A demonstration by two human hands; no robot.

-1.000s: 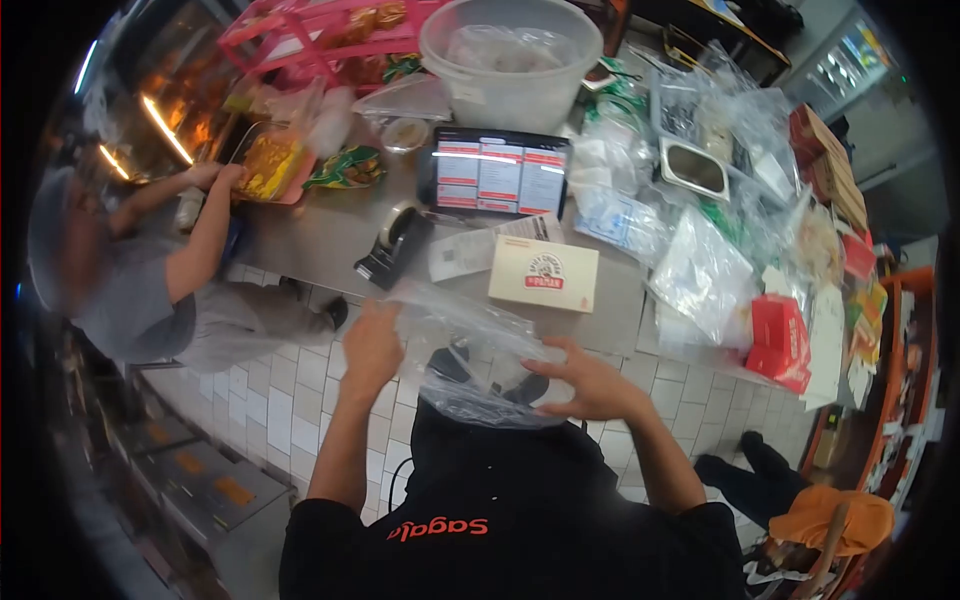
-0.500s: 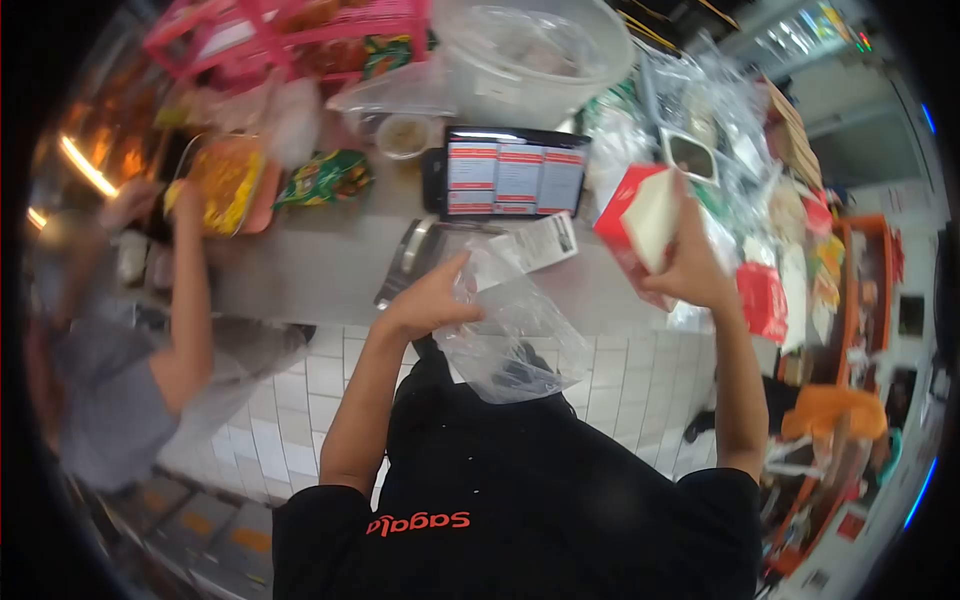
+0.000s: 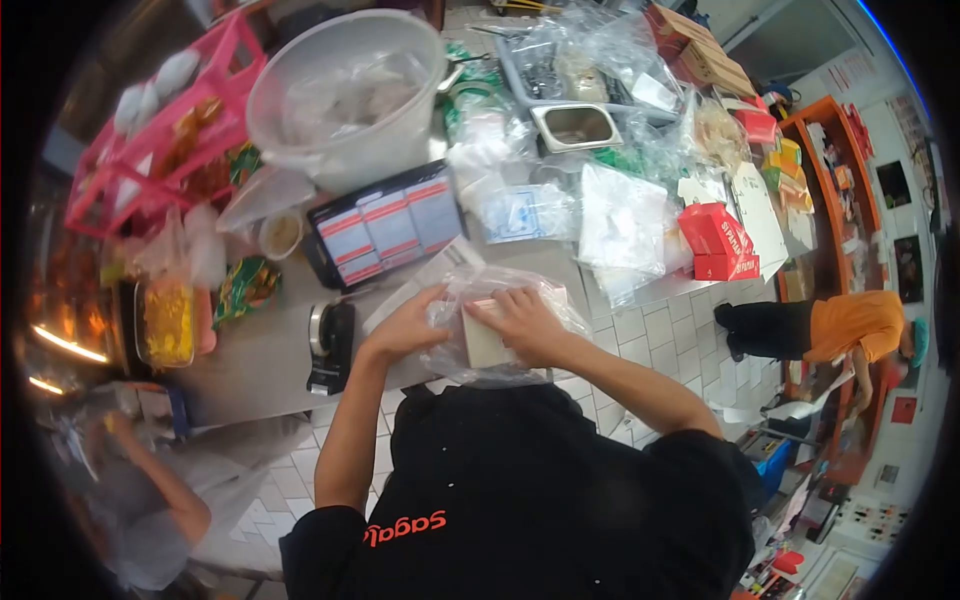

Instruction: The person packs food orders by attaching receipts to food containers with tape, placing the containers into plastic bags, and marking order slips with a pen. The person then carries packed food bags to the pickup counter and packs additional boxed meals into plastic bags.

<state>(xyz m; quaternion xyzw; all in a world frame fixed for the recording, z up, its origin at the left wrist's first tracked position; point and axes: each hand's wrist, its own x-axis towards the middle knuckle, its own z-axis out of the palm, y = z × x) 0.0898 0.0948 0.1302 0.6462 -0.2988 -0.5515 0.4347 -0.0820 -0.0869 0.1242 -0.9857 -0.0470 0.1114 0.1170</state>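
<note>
A: Head view. What are your hands doing?

B: Your left hand [image 3: 405, 328] is touching the clear bag [image 3: 455, 318] at its left side, thumb and fingers standing apart. Can't tell if it's pinching film.

A: And your right?

B: Your right hand [image 3: 528, 325] is holding the pale box [image 3: 484, 348], fingers spreading across its top. Film is showing on both sides of the box; can't tell how deep it's sitting in the bag.

A: Where's that box sitting?

B: At the near edge of the bench [image 3: 235, 375], right in front of your black shirt [image 3: 540, 480]. Can't tell if the bench is bearing it.

A: Around your left hand?

B: Tape dispenser [image 3: 331, 350] is standing near the near edge, left of that hand. Printed paper [image 3: 412, 287] is lying just beyond it. Tablet [image 3: 388, 225] is standing tilted behind the paper, screen facing you.

A: Far edge?

B: White bucket [image 3: 390, 160] is standing behind the tablet. Pink rack [image 3: 232, 100] is standing toward the far left corner.

A: Right end?

B: Red carton [image 3: 718, 243] is sitting near that edge. Person in an orange shirt [image 3: 855, 325] is leaning over well beyond it.
</note>
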